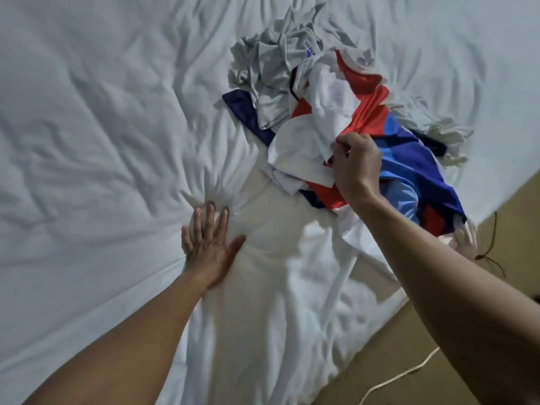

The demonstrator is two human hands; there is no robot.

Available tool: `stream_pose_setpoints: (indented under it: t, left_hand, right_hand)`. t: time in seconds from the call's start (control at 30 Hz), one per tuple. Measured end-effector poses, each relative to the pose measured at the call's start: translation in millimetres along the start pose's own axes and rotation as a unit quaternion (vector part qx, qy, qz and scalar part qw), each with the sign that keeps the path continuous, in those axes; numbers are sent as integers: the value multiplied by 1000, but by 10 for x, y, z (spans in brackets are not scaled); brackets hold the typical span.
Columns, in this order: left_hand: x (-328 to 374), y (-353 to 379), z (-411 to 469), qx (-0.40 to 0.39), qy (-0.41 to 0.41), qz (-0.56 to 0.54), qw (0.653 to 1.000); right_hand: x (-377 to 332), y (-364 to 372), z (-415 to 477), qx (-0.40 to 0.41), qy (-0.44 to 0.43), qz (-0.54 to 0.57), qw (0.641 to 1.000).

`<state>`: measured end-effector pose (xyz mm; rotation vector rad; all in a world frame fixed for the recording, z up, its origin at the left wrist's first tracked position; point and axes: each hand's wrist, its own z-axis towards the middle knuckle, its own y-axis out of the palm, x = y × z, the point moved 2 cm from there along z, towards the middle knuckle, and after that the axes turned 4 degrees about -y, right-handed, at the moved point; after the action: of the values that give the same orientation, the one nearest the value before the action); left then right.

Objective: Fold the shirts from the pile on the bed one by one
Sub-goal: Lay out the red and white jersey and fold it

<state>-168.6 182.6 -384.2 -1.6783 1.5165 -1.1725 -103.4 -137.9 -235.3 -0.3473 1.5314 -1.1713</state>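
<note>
A wide bed is filling most of the view, its white sheet lying rumpled and creased all over. At the lower right a strip of tan floor is showing beyond the mattress edge.

The pile of shirts is sitting on the bed toward its right side, well up from the near edge. A grey shirt is lying crumpled on the far left of the heap. A red and blue shirt is spreading across the right of the heap and trailing down toward the edge of the bed. A white shirt is bunching up in the middle between the two. A strip of navy cloth is poking out from under the grey one on the left.

The right hand is reaching into the near side of the heap with its fingers curled, pinching cloth where white and red fabric are meeting; which shirt it is gripping I cannot tell. The left hand is lying flat with fingers spread, pressing on the bare sheet just left of the heap, creases fanning out from its fingertips.

A white cable is running across the floor, and a thin dark cord is hanging beside the bed's corner
</note>
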Motion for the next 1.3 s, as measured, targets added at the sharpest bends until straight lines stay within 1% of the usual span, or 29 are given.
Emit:
stream_pose_setpoints:
  t: [0.07,0.13,0.17,0.2,0.27,0.33,0.37,0.4,0.43,0.5,0.57,0.63,0.7,0.77,0.8,0.83,0.87,0.9,0.97,1.03,1.1,1.17,1.23,1.3]
  left_hand:
    - [28,-102,9,-37,5,-6,999]
    - [27,-297,23,-79,15,3,997]
    - [3,-434,-8,-103,19,-6,994]
    - [-13,-604,-68,-112,22,-40,993]
    - [-53,-1025,-307,-74,23,-147,986]
    - [-82,-1502,-728,7,25,-236,971]
    - [-102,-1723,-974,33,24,-279,959]
    - [-141,-1913,-1220,39,21,-314,948]
    - [-198,-2071,-1470,28,7,-339,940]
    - [-431,-2261,-1907,5,-55,-380,923]
    - [-758,-2292,-2309,-42,-114,-432,893]
    - [-1046,-2307,-2772,-102,-137,-489,856]
    - [-1228,-2447,-3252,-128,-137,-556,810]
    - [-1317,-2704,-3676,-117,-105,-622,767]
    - [-1350,-2854,-3871,-111,-84,-660,739]
    - [-1358,-3043,-4075,-99,-63,-682,722]
    - [-1377,-3205,-4243,-79,-40,-685,723]
    - [-1385,-3368,-4412,-51,-16,-662,747]
    - [-1479,-3634,-4617,34,0,-588,808]
    - [-1619,-3895,-4762,119,-10,-541,832]
    - [-1748,-4229,-4896,202,-14,-506,838]
    - [-1839,-4597,-5029,281,14,-476,833]
    - [-1853,-4918,-5116,327,52,-454,827]
    - [-1793,-5175,-5158,347,85,-439,825]
  right_hand:
    - [-175,-120,-273,-2,-63,-7,998]
    - [-394,-273,-562,-19,-116,-11,993]
    - [-516,-354,-722,-34,-138,-8,990]
    - [-648,-437,-882,-51,-159,-2,986]
    - [-923,-608,-1193,-80,-201,11,976]
    - [-1231,-808,-1471,-110,-226,39,967]
    - [-1400,-918,-1603,-128,-228,57,964]
    - [-1578,-1035,-1741,-147,-222,75,961]
    - [-1756,-1155,-1877,-163,-211,91,959]
    - [-2110,-1389,-2157,-183,-192,125,956]
    - [-2467,-1591,-2410,-194,-188,157,950]
    - [-2813,-1748,-2627,-196,-198,180,943]
    - [-3138,-1879,-2807,-199,-191,213,937]
    - [-3439,-1978,-2946,-197,-185,244,931]
    - [-3579,-2031,-3002,-183,-194,246,932]
    - [-3717,-2083,-3035,-166,-203,244,934]
    - [-3842,-2124,-3061,-154,-204,246,935]
    - [-3968,-2161,-3083,-148,-201,254,934]
    - [-4215,-2227,-3098,-140,-200,274,930]
    - [-4434,-2299,-3091,-133,-209,281,927]
    - [-4604,-2370,-3054,-137,-234,269,924]
    - [-4721,-2420,-3005,-159,-270,215,925]
    - [-4794,-2438,-2954,-185,-306,136,924]
    - [-4870,-2414,-2929,-223,-333,78,913]
